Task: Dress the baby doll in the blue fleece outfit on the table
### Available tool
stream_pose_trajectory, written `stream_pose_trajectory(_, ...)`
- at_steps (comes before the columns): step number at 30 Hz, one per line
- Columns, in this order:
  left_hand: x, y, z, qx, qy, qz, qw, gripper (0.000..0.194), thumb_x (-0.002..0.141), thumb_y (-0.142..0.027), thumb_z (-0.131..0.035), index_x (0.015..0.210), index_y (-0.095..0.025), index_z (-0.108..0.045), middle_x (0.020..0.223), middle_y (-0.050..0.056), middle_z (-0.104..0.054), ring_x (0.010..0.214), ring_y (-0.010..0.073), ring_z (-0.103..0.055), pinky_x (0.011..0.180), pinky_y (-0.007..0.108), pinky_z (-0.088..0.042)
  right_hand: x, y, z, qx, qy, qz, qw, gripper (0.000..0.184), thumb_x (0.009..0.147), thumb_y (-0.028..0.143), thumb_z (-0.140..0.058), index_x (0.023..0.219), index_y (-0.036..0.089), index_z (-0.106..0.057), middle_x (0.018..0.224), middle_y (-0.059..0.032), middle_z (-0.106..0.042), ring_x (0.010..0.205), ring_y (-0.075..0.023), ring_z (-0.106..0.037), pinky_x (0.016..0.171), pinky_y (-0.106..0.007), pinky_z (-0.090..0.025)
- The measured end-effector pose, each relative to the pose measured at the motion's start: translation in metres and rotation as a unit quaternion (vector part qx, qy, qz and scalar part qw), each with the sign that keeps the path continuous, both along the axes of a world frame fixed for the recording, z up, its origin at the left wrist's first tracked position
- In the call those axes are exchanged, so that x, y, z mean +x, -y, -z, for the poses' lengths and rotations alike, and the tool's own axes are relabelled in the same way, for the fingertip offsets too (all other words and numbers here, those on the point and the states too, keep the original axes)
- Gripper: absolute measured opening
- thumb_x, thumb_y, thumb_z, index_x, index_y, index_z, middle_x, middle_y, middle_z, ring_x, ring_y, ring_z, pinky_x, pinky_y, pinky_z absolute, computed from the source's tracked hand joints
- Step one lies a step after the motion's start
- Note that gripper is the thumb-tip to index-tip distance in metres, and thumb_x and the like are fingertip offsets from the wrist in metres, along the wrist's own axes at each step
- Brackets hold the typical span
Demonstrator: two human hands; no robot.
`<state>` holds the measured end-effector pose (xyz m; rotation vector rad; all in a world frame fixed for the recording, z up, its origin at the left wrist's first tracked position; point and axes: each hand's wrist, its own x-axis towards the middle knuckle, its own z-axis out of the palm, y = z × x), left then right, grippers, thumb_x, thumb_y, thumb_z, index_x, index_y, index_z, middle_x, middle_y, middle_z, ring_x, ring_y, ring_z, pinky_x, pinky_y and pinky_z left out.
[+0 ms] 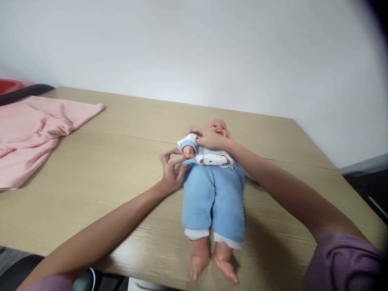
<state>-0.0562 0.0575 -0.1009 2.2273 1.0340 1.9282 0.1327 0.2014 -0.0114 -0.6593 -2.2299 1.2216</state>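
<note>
A big tan table point(127, 161) is under both hands. Well off to the left of the left hand point(172, 171), a soft pink cloth point(36, 133) lies all crumpled on it. Past the cloth, farther from the hands, there is a long black thing point(27, 93) and a bit of something red point(10, 85). A plain pale wall point(182, 52) is behind the hands. Far to the right of the right hand point(212, 139), something dark point(363, 188) is at the table's side, too blurry to tell.
</note>
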Motion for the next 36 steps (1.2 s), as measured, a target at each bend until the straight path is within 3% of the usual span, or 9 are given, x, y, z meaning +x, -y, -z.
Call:
stream_pose_trajectory(3,0.005,0.000,0.001,0.029,0.051,0.023,0.998,0.017,0.113,-0.030,-0.057,0.129,-0.033,-0.061,0.128,0.010,-0.058,0.125,0.0281,-0.062,0.111,0.052,-0.052,0.001,0.010,-0.001,0.075,0.032,-0.002,0.997,0.045,0.072,0.008,-0.059,0.108,0.025,-0.081,0.120,-0.0054,-0.079,0.124,-0.0292,-0.069,0.117,-0.048,-0.050)
stream_pose_trajectory(7,0.011,-0.001,-0.003,-0.087,0.152,0.064,0.982,0.013,0.117,-0.041,-0.049,0.122,-0.030,-0.056,0.124,0.009,-0.062,0.122,0.0261,-0.063,0.110,0.048,-0.053,0.008,0.032,-0.011,0.151,0.033,0.003,0.988,0.036,0.088,0.014,-0.063,0.115,0.025,-0.083,0.135,-0.0091,-0.075,0.136,-0.0295,-0.066,0.124,-0.049,-0.045)
stream_pose_trajectory(9,0.012,-0.002,-0.005,-0.156,0.199,0.051,0.966,0.019,0.115,-0.048,-0.054,0.118,-0.029,-0.056,0.124,0.008,-0.062,0.121,0.0246,-0.062,0.109,0.043,-0.053,0.017,0.046,-0.015,0.131,0.047,0.026,0.990,0.025,0.100,0.029,-0.066,0.119,0.026,-0.082,0.129,-0.0090,-0.078,0.127,-0.0297,-0.070,0.116,-0.047,-0.050)
stream_pose_trajectory(12,0.009,-0.006,-0.007,-0.262,0.251,0.023,0.931,0.030,0.110,-0.057,-0.061,0.115,-0.028,-0.057,0.119,0.005,-0.063,0.113,0.0220,-0.064,0.103,0.037,-0.054,0.030,0.067,-0.014,0.101,0.097,0.058,0.988,0.029,0.109,0.049,-0.063,0.111,0.026,-0.080,0.109,-0.0067,-0.082,0.103,-0.0288,-0.074,0.094,-0.042,-0.054)
stream_pose_trajectory(16,0.006,-0.014,-0.006,-0.336,0.300,0.038,0.892,0.036,0.104,-0.059,-0.069,0.107,-0.027,-0.054,0.106,0.002,-0.064,0.105,0.0201,-0.065,0.099,0.033,-0.055,0.036,0.082,-0.003,0.135,0.114,0.124,0.976,0.024,0.106,0.048,-0.068,0.100,0.026,-0.074,0.099,-0.0045,-0.080,0.091,-0.0270,-0.069,0.082,-0.038,-0.047)
stream_pose_trajectory(20,0.002,-0.028,-0.008,-0.346,0.301,0.063,0.886,0.043,0.097,-0.063,-0.075,0.104,-0.027,-0.052,0.102,0.000,-0.064,0.100,0.0182,-0.065,0.094,0.031,-0.055,0.031,0.076,0.010,0.086,0.028,0.181,0.979,0.020,0.097,0.043,-0.072,0.101,0.024,-0.066,0.104,-0.0047,-0.077,0.096,-0.0260,-0.067,0.088,-0.038,-0.049)
stream_pose_trajectory(26,-0.001,-0.054,-0.013,-0.448,0.321,0.127,0.824,0.051,0.093,-0.068,-0.079,0.108,-0.028,-0.050,0.095,-0.001,-0.068,0.084,0.0169,-0.067,0.075,0.029,-0.057,0.030,0.068,0.020,-0.008,-0.052,0.169,0.984,0.029,0.091,0.049,-0.075,0.099,0.026,-0.059,0.096,-0.0021,-0.071,0.093,-0.0235,-0.066,0.086,-0.036,-0.053)
stream_pose_trajectory(36,-0.018,-0.066,-0.021,-0.499,0.261,0.176,0.807,0.054,0.080,-0.065,-0.091,0.099,-0.026,-0.060,0.088,0.000,-0.071,0.078,0.0193,-0.069,0.068,0.030,-0.056,0.037,0.067,0.029,-0.090,-0.108,0.165,0.976,0.044,0.087,0.062,-0.082,0.099,0.026,-0.060,0.092,-0.0001,-0.068,0.089,-0.0212,-0.067,0.079,-0.032,-0.053)
